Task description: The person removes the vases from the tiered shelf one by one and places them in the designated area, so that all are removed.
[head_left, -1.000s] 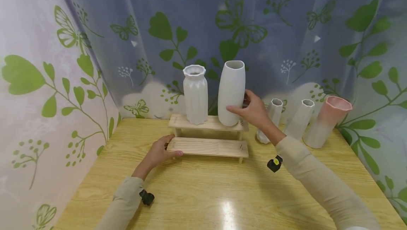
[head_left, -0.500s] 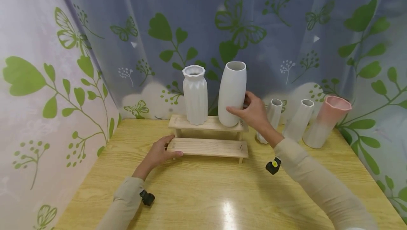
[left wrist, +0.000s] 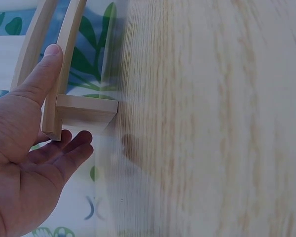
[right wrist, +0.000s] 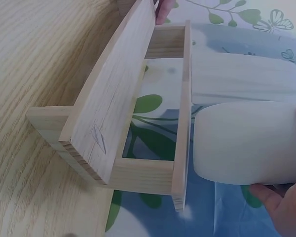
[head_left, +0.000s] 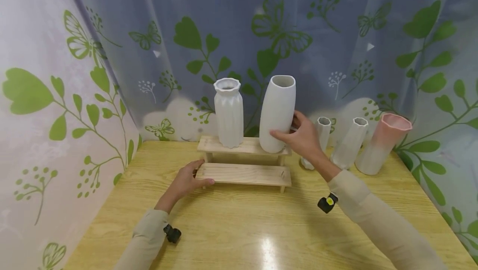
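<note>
White smooth tall vase (head_left: 277, 110) shifts right, seemingly unsettled | your right hand (head_left: 304, 137) grips it | left hand (head_left: 186, 180) holds pale two-tier wooden stand (head_left: 242, 173)

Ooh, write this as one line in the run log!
left hand: holds stand | right hand: grips smooth vase | ribbed vase: on upper step | pink vase: on table

Left hand (head_left: 185, 180) gripping, low; right hand (head_left: 303, 137) gripping higher, forearm (head_left: 377, 219) slanting inward.
</note>
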Tool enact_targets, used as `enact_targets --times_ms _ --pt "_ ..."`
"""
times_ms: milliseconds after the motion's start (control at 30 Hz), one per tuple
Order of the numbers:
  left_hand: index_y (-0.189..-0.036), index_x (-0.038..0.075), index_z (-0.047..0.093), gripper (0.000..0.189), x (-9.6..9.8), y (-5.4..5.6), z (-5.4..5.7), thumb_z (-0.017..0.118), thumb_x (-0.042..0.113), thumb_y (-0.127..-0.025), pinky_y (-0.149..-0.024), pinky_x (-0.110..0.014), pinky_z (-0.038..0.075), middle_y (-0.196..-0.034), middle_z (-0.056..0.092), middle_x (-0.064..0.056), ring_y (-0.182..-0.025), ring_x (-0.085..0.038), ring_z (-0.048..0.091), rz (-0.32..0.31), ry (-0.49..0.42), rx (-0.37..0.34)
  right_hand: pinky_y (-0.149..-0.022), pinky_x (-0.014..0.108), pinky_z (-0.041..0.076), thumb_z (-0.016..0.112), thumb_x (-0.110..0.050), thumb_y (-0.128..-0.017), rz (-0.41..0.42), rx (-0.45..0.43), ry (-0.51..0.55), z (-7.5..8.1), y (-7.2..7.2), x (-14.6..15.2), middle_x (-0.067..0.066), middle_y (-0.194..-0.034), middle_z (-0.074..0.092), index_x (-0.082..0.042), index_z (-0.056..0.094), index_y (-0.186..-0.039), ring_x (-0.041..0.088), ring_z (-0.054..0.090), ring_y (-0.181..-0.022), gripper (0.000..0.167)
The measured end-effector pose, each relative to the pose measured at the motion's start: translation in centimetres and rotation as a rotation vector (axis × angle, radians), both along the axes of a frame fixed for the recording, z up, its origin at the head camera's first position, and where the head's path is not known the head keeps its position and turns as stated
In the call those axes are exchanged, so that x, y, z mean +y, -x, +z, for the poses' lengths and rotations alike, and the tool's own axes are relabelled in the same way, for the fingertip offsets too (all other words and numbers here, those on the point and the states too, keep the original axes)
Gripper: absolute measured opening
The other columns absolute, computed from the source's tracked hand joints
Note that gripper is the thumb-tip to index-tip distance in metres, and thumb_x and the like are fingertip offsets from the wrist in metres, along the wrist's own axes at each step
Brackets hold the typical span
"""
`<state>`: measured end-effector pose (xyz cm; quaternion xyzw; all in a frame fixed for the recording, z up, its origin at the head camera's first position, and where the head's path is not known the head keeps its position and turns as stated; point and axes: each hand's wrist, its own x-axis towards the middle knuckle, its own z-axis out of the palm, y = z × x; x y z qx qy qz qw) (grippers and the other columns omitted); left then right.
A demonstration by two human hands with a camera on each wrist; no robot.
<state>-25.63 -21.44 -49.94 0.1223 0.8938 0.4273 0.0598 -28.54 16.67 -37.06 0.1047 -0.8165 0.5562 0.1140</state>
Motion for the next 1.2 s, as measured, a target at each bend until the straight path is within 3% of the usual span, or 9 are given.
enact_targets --times_ms 300,567,800,1200 --pt "-0.157 0.000 0.036 0.099 0.0 0.2 -0.3 0.083 0.048 -0.084 -0.104 -0.055 0.049 -0.159 0.039 -0.024 -0.133 -0.043 0.052 -0.008 0.001 0.010 -0.094 0.047 0.058 0.092 -0.033 -0.078 -0.001 0.014 -0.008 0.6 -1.6 1.6 0.020 -0.135 0.063 -0.004 0.050 -0.146 0.035 0.066 -0.120 0.085" --pt "-0.157 -0.001 0.036 0.100 0.0 0.2 -0.2 0.084 0.047 -0.084 -0.105 -0.055 0.049 -0.159 0.039 -0.024 -0.134 -0.044 0.051 -0.009 -0.009 0.003 -0.092 0.041 0.059 0.091 -0.027 -0.080 0.018 0.036 0.000 0.9 -3.3 2.6 0.019 -0.135 0.064 -0.004 0.052 -0.145 0.034 0.066 -0.120 0.079" --pt "-0.158 0.001 0.035 0.099 -0.1 0.0 0.1 0.083 0.047 -0.084 -0.100 -0.054 0.053 -0.158 0.039 -0.024 -0.129 -0.044 0.055 -0.007 -0.007 0.004 -0.094 0.041 0.058 0.091 -0.029 -0.080 -0.005 0.026 -0.016 1.2 -5.0 3.5 0.018 -0.135 0.064 -0.004 0.053 -0.144 0.034 0.066 -0.120 0.079" --pt "-0.158 0.001 0.035 0.099 -0.1 0.1 -0.3 0.082 0.048 -0.085 -0.101 -0.054 0.052 -0.159 0.038 -0.024 -0.131 -0.044 0.054 -0.008 -0.006 0.002 -0.092 0.037 0.059 0.091 -0.026 -0.080 -0.044 0.031 -0.033 0.4 -6.8 5.1 0.017 -0.136 0.064 -0.007 0.052 -0.146 0.034 0.066 -0.120 0.079"
